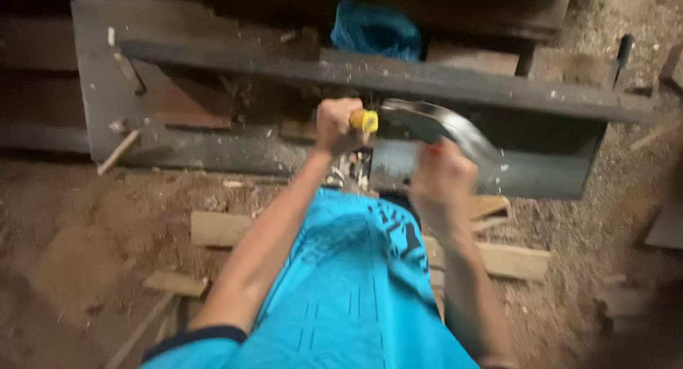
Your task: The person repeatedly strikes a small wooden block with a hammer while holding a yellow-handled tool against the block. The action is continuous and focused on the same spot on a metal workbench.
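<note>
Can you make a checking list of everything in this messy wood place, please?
Surface: dark wooden bench with a plank across it.
Job's things: curved metal blade with a yellow handle.
Clutter: wood offcuts, chips and sawdust on the ground.
Grips: left hand closed on the yellow handle; right hand against the blade, blurred, so its hold is unclear.
Cables: nothing seen.
Surroundings: blue bag behind the bench; dark-handled tool at the far right.

A yellow-handled tool (420,123) with a curved grey metal blade lies level, blurred, above the dark bench.
</note>
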